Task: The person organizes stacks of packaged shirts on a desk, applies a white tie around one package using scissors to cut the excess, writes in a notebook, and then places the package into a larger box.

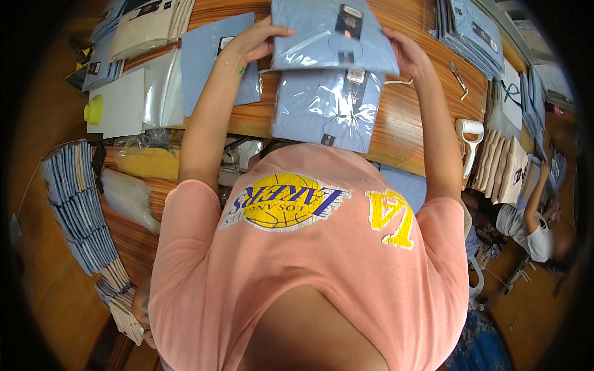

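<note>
A folded light blue shirt in a clear bag lies between my hands at the far side of the wooden table. My left hand grips its left edge, thumb on top. My right hand is closed on the right edge, its fingers partly hidden by the bag. Under its near edge sits a second bagged blue shirt, with a dark tag and shiny plastic, reaching the table's front edge. White cord ends stick out on both sides beneath the upper bag. A flat blue piece lies beside my left forearm.
Stacks of bagged blue shirts and beige garments stand at both far corners. Thread snips and a white lint roller lie at right. Clear bags lie at left. Another person is at far right.
</note>
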Tool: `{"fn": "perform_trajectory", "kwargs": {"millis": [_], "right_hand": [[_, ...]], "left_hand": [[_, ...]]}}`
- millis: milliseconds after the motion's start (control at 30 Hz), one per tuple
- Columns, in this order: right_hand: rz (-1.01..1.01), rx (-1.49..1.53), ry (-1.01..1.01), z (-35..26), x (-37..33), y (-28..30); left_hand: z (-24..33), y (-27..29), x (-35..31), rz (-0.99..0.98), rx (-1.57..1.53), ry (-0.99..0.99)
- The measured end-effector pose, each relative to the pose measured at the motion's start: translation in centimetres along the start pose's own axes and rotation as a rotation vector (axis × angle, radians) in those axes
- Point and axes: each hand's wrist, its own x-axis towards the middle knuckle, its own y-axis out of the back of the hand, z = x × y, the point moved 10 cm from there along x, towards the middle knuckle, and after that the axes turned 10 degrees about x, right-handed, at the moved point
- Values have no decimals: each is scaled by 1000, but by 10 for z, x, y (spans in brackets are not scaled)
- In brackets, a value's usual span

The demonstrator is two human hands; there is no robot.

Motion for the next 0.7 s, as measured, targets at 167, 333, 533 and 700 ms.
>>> {"fn": "perform_trajectory", "kwargs": {"millis": [167,333,533,700], "right_hand": [[239,-640,209,-4,-105,-37],[300,-649,8,83,-114,28],[266,-657,80,90,-115,28],[400,-681,262,73,-128,27]], "left_hand": [[8,-32,-52,5,50,124],[-90,-41,-72,-28,155,338],[-73,-30,-72,148,528,111],[-35,63,-102,726,1056,-27]]}}
